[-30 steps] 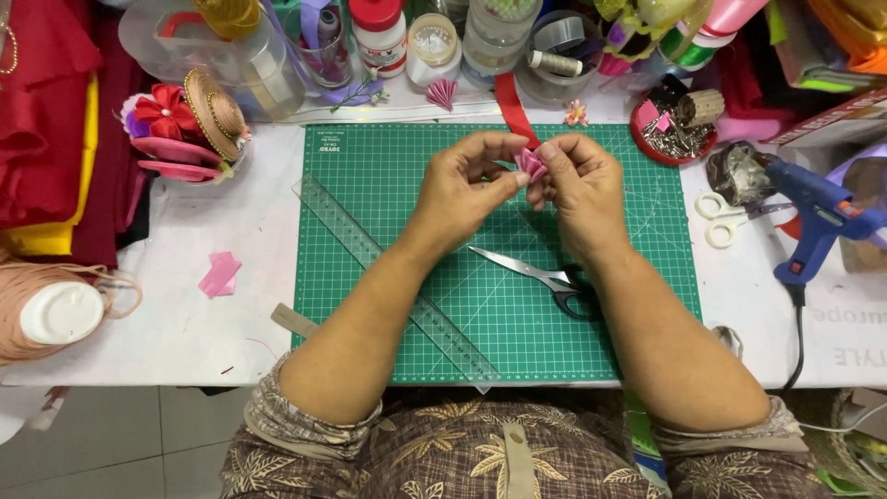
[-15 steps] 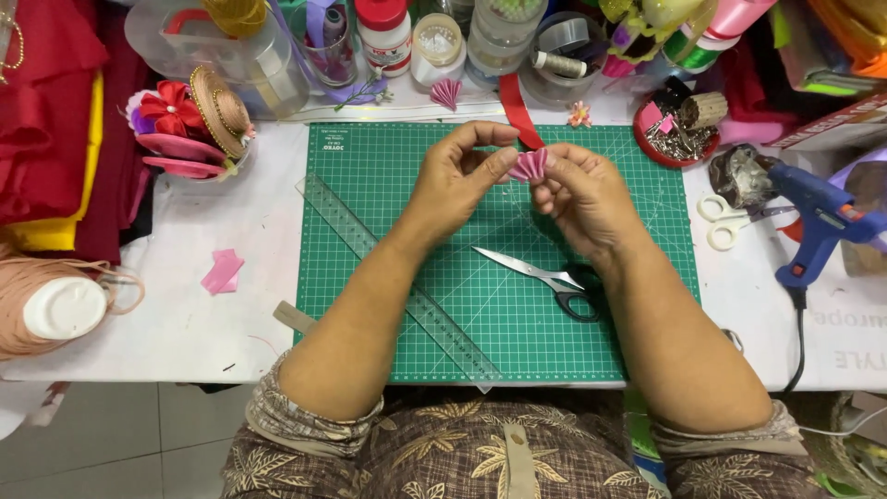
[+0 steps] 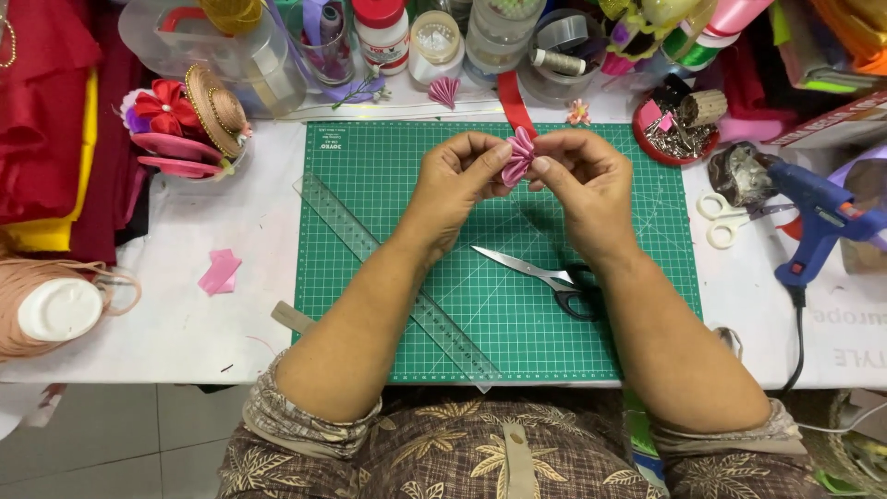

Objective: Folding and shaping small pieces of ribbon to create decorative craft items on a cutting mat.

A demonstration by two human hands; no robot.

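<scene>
Above the far half of the green gridded cutting mat (image 3: pixel 388 185), the left hand (image 3: pixel 455 180) and right hand (image 3: pixel 584 180) meet around a small pleated fan of pink ribbon (image 3: pixel 517 155); each grip is narrow, thumb and fingertips pinched on the fan from either side, holding it clear of the mat. Judging by the tight, even folds, the pleating looks largely done, while the fan seems not yet fastened or joined to anything. On the mat's near half lie steel scissors with black handles (image 3: pixel 540 275); a clear plastic ruler (image 3: pixel 397 277) crosses the mat's left edge. The blue glue gun (image 3: pixel 818 217) rests on the white bench (image 3: pixel 185 323) right of the mat. The fan's base is hidden behind the fingers, so whether thread or glue holds it cannot be told.
</scene>
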